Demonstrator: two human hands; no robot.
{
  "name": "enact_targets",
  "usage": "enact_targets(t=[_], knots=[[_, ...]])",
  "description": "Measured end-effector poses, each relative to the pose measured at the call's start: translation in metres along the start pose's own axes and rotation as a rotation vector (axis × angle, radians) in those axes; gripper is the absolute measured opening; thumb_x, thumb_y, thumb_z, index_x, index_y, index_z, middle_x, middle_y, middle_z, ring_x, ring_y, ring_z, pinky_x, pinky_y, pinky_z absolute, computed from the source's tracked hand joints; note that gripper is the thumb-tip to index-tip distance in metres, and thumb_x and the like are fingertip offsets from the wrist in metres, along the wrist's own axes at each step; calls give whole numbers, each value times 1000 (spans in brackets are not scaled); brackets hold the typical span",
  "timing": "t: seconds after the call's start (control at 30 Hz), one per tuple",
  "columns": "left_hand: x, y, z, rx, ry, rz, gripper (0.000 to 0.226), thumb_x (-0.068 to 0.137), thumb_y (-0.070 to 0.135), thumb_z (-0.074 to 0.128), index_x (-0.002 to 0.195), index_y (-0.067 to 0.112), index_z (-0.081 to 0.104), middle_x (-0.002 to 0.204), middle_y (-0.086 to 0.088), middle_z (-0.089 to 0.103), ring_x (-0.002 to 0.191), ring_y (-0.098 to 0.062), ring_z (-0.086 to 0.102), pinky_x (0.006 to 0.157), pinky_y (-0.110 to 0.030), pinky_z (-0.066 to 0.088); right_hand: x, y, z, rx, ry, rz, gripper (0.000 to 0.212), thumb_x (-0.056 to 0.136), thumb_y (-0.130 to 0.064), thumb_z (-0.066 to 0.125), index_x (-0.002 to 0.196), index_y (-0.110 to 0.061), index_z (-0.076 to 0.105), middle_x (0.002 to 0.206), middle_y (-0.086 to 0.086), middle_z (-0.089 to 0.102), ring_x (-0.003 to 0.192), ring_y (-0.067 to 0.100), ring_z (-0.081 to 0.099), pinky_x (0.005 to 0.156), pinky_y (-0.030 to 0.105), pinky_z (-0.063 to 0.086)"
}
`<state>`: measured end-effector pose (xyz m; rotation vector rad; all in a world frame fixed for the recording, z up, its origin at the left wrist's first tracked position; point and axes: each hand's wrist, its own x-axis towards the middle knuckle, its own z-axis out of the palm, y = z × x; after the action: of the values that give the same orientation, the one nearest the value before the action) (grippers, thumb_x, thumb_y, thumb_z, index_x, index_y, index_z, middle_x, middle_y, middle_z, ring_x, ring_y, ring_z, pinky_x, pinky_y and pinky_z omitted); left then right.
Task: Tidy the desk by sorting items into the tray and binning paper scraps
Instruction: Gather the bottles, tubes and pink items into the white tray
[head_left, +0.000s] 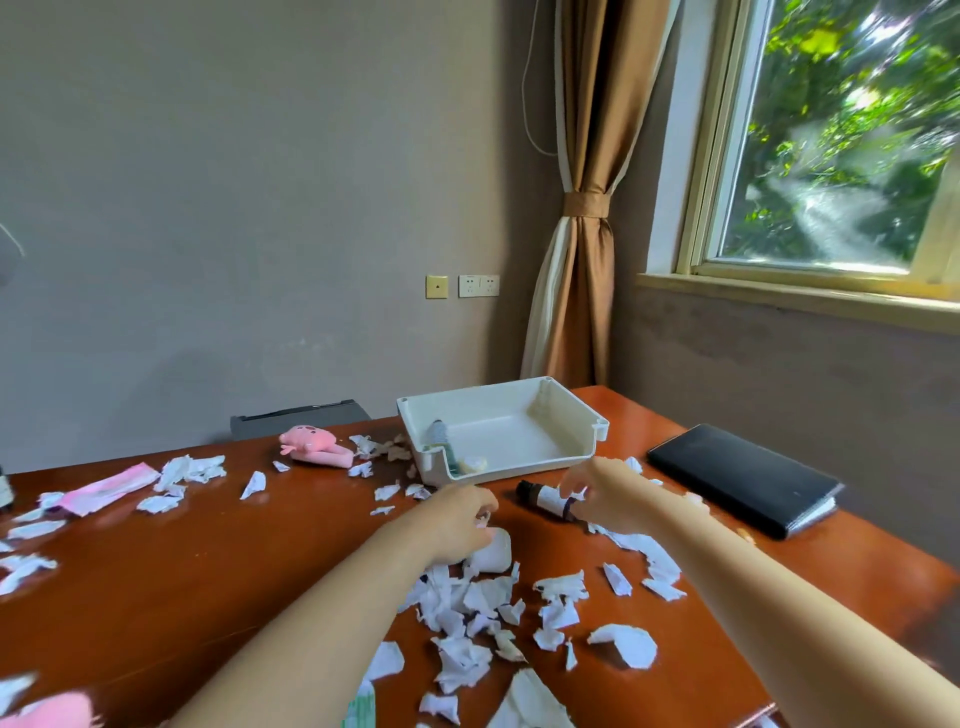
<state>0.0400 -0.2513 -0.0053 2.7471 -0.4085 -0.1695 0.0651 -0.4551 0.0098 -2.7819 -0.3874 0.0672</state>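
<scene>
A white tray (566, 410) stands at the desk's far middle, holding a grey-capped bottle (439, 435) and a small pale round item (474, 463). Just in front of it lies a dark bottle with a white label (543, 498); my right hand (605, 496) curls its fingers round the bottle's right end. My left hand (457, 522) grips a small white jar (493, 552) lying on the desk. Torn white paper scraps (470, 608) are strewn below both hands and over the left side. A pink plush toy (311, 446) lies left of the tray.
A black notebook (743, 478) lies at the right. A pink packet (111, 487) sits at the left among scraps. Something pink and blurred (47, 712) is at the bottom left corner. A grey chair back (298, 415) rises behind the desk. A dark bottle (5, 491) stands at the left edge.
</scene>
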Motion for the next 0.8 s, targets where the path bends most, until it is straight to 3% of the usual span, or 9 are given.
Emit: enact_targets(t=[0.1,0.23,0.4,0.53,0.67,0.8], knots=[[3,4,14,83,-47,-46,21,98,25,41,102,10,56,115,-13,57,117,-33,52,90,-36,41,0,1,8,-9,27,31,41,91,-11,53,131,-21,51,134,4,54,115,23,56,90,26,51],[1,7,20,209,-9,-64,34,99,31,39,128,16,50,133,-9,52,126,-30,44,102,-38,33,4,-4,3,9,53,4,42,93,-7,47,135,-12,48,129,14,56,117,31,54,99,38,46],[0,-1,19,189,-12,-80,47,95,42,47,136,21,44,139,-6,48,132,-26,38,108,-38,27,22,-2,31,-71,27,36,29,97,-20,42,121,-18,57,115,9,59,98,23,56,80,32,50],[-6,-7,17,122,-39,-111,48,92,46,51,133,21,46,133,-6,51,123,-26,44,101,-37,33,35,-8,36,-81,77,58,26,96,-21,45,118,-16,58,108,6,58,90,19,56,71,28,52],[-8,-7,8,95,-140,-211,55,89,48,54,133,15,47,133,-8,51,119,-26,49,99,-37,43,45,-14,35,-57,-41,107,26,93,-24,47,115,-13,56,93,5,60,76,17,58,58,21,47],[-9,-4,0,147,-194,-246,58,90,48,53,132,8,47,131,-10,52,119,-27,49,102,-38,41,52,-22,33,-92,-61,141,33,90,-34,55,111,-9,59,84,4,57,74,18,57,61,22,46]])
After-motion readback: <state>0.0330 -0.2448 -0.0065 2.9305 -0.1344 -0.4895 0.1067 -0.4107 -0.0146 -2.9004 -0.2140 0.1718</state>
